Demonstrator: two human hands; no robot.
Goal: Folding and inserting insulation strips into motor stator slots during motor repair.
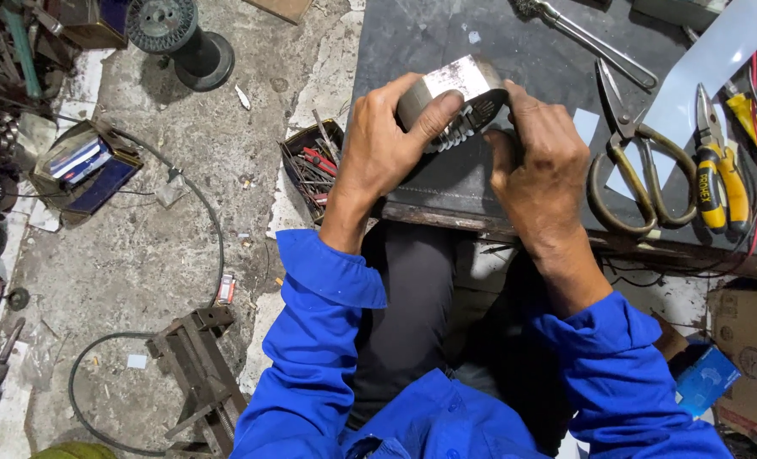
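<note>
My left hand [383,144] and right hand [540,166] both clench the metal stator [453,95], held tilted above the dark worktop [446,183]. Scissors [638,161] and yellow pliers [718,170] lie right of it, apart.

Brown cardboard box [751,357] with round printed marks at lower right of the frame. Small blue carton [705,378] just left of it. Open rectangular box [84,166] with blue flap at left, on concrete floor.

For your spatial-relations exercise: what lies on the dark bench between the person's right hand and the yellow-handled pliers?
In the head view, large scissors lie between the right hand and the yellow-handled pliers, on the dark bench.
</note>
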